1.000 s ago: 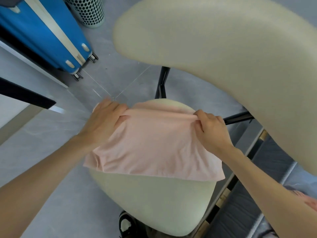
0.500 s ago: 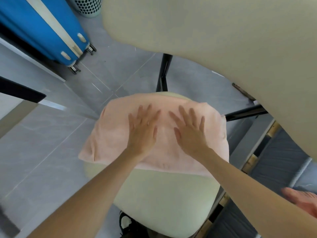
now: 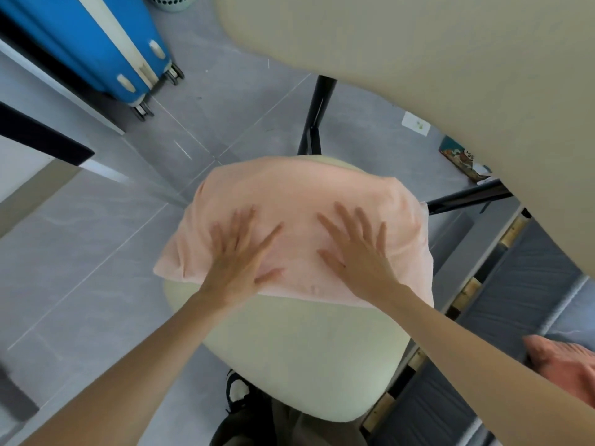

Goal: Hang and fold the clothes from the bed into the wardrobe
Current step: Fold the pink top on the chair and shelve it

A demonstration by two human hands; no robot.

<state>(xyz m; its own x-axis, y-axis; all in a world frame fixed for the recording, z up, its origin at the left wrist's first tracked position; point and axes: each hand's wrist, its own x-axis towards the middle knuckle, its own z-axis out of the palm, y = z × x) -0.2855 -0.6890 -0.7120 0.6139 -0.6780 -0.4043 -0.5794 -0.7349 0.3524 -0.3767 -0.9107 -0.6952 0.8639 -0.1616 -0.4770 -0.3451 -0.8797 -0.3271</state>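
Head view: the left hand (image 3: 240, 254) is being pressed palm down on the pink cloth (image 3: 306, 188), its fingers straight and spread, with nothing being gripped. The right hand (image 3: 359, 255) is being laid flat near it in the same way, fingers fanned out, and a strip of cloth is being left bare between the two. The folded cloth is being borne by the far part of the seat (image 3: 306, 355), with its left corner and right edge being let hang past the rim. The seat is being carried on black legs (image 3: 317, 114), and the chair back (image 3: 418, 75) is being seen above. Beyond, on the grey floor (image 3: 96, 252), a blue suitcase (image 3: 106, 43) is being stood at upper left. To the right, a coral cloth (image 3: 566, 365) is being held by the bed (image 3: 515, 300).
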